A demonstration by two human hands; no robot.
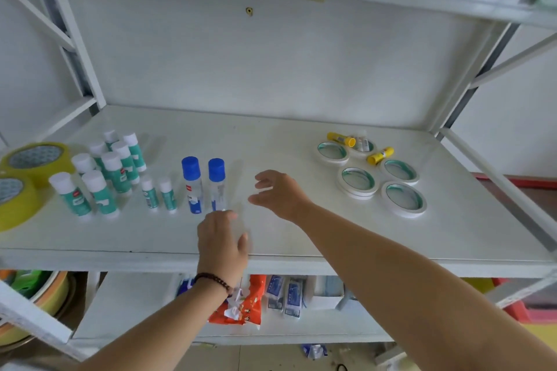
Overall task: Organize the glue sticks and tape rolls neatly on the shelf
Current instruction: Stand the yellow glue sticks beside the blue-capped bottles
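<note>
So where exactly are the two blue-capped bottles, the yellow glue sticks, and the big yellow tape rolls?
left blue-capped bottle (191, 168), head view, on its blue cap.
right blue-capped bottle (216, 169), head view, on its cap.
yellow glue stick (380, 155), head view, mid-body, lying on its side.
big yellow tape roll (36, 159), head view, on its top face.

My left hand (221, 242) and right hand (278, 194) hover, fingers loosely curled, over the white shelf (271, 141) beside two blue-capped glue bottles (205, 184). Green glue sticks (105, 172) stand left; white tape rolls (370, 175) lie right.
</note>
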